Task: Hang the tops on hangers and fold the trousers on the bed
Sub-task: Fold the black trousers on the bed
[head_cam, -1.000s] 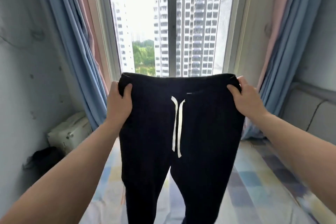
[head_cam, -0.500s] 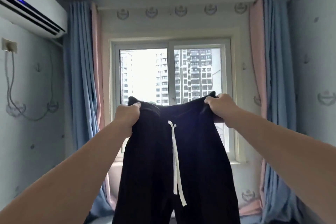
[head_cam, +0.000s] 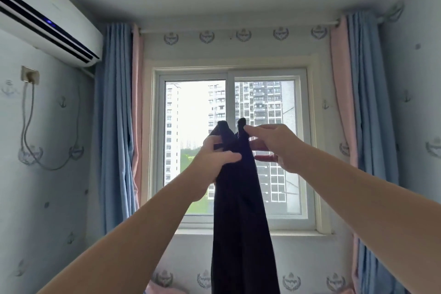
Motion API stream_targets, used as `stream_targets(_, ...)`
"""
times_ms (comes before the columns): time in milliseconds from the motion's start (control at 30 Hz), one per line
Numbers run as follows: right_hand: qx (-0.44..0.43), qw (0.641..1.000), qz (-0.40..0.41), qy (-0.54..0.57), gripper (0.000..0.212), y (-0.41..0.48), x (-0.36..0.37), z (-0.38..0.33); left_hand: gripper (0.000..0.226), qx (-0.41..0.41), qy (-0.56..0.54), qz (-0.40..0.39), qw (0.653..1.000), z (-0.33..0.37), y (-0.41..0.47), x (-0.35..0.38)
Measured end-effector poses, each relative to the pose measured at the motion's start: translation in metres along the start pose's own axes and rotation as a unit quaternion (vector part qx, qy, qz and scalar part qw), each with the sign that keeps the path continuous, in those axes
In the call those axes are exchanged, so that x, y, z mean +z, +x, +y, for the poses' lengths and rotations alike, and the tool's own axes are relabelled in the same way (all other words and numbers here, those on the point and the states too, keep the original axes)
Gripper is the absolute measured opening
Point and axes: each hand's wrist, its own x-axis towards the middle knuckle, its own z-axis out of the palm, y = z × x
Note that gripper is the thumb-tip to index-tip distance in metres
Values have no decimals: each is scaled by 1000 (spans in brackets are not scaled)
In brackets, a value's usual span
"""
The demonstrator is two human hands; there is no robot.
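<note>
Trousers [head_cam: 241, 198]: dark, doubled lengthwise, hanging from my hands — up in front of the far window [head_cam: 195, 112].
Left hand [head_cam: 214, 153]: I grip the waist's left end.
Right hand [head_cam: 274, 143]: I pinch the waist's right end.

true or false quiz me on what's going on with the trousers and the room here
1. The left hand and the right hand both hold the dark trousers near the top. True.
2. The trousers lie spread out flat. False: they hang down, gathered narrow, in front of the window.
3. An air conditioner is mounted high on the left wall. True.
4. The window is covered by drawn cloth. False: the curtains are pulled to its sides.
</note>
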Motion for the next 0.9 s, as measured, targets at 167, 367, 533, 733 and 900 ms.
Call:
stream_targets(167,9,998,-56,6,38,-9,3,-2,66,21,-17,57,998,-19,-1,5)
stream_targets(367,-44,995,94,-5,30,-29,3,50,41,-29,-101,113,988,-26,-3,-11)
stream_targets(533,188,974,-65,110,85,-50,15,114,44,-53,-165,43,984,-25,-13,-49)
stream_targets(733,203,954,-77,209,44,-61,68,99,52,-99,-139,41,985,-43,-19,-92)
stream_targets(900,116,984,16,135,32,-51,89,70,52,-76,-42,113,990,-41,-29,-126)
